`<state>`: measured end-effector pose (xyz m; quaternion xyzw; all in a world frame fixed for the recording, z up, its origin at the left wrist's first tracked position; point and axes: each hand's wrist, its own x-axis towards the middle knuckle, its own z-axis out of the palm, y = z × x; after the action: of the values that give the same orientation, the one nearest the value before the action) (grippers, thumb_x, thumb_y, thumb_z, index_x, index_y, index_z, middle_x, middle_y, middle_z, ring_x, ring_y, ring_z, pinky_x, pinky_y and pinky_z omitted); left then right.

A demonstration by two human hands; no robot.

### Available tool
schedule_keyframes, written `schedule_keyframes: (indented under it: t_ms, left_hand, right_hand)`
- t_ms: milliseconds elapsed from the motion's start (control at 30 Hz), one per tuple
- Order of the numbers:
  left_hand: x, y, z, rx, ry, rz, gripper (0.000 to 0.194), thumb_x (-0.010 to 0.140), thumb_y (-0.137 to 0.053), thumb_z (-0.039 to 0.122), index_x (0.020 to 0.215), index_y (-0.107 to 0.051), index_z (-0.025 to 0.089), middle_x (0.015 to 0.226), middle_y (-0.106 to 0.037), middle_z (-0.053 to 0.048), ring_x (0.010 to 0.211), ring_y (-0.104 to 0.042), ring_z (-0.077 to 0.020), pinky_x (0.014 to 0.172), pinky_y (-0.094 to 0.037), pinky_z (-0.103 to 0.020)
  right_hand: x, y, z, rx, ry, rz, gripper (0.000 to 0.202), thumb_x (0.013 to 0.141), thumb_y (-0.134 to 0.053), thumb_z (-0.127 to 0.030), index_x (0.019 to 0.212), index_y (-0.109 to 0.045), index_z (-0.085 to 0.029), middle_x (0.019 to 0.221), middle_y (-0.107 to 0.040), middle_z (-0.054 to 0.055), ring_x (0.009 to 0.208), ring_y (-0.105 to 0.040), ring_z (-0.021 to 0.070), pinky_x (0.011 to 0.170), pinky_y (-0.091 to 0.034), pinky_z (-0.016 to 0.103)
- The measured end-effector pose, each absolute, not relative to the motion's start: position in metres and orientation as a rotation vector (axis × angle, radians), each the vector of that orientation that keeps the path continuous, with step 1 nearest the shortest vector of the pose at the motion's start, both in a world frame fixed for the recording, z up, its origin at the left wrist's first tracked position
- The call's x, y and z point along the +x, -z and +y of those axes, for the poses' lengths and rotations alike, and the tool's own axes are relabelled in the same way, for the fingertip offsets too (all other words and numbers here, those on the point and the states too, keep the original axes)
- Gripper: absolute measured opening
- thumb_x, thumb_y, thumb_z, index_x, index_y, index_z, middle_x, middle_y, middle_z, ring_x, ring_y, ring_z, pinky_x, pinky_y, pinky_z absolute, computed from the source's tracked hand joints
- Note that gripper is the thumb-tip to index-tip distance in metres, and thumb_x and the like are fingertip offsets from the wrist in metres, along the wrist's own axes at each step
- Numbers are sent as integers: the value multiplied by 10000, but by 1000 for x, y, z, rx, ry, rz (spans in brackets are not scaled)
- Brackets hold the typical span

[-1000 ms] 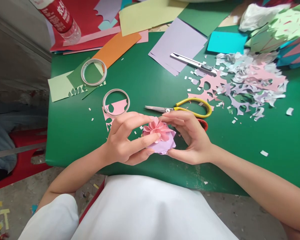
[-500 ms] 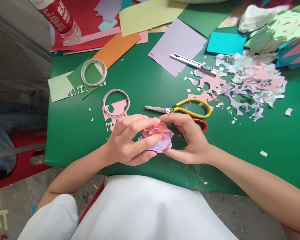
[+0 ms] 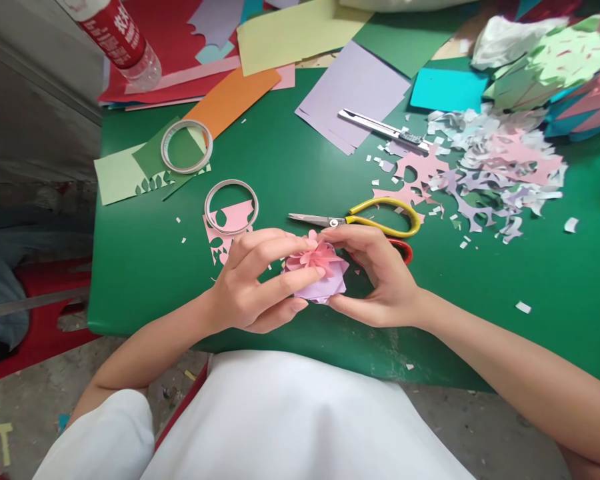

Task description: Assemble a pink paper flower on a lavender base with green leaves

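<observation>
A paper flower [image 3: 324, 285], pink petals over a purple base, is held between both hands near the table's front edge. My left hand [image 3: 257, 283] reaches over it from the left, its fingertips on the pink petals. On the other side my right hand [image 3: 377, 280] curves round the purple rim, fingers at the back and thumb at the front. Just behind lie scissors [image 3: 370, 219] with yellow and red handles, the red one partly hidden by my right hand. A tape ring [image 3: 231, 231] rests on a cut pink paper [image 3: 240, 212] behind my left hand.
Another tape ring [image 3: 187, 169] lies on green paper at the left. A utility knife [image 3: 375, 123] crosses purple sheets [image 3: 353, 93]. Paper scraps [image 3: 500, 160] are heaped at the right, beside green and pink paper shapes [image 3: 555, 63]. A bottle [image 3: 123, 43] is at the back left.
The view has shifted slightly. My left hand's lower fingertip has drawn back a little to the left along the purple base. Both hands remain around the flower.
</observation>
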<state>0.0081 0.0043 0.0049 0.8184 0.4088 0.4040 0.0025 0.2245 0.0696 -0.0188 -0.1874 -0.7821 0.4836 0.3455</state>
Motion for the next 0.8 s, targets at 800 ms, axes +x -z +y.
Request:
schedule_keyframes:
  t_ms: [800]
  left_hand:
    - [-4,6,13,2092,-1206,1475,754,788,-815,509,1417,-493,249,1254,-669,-106,1104,-665,-251,947,-560,-385]
  right_hand:
    - [238,9,92,-637,-824,-2300,546,871,-687,-326,1373,-474,-327,1247,-649,103,1116,-651,337,918,-592,566]
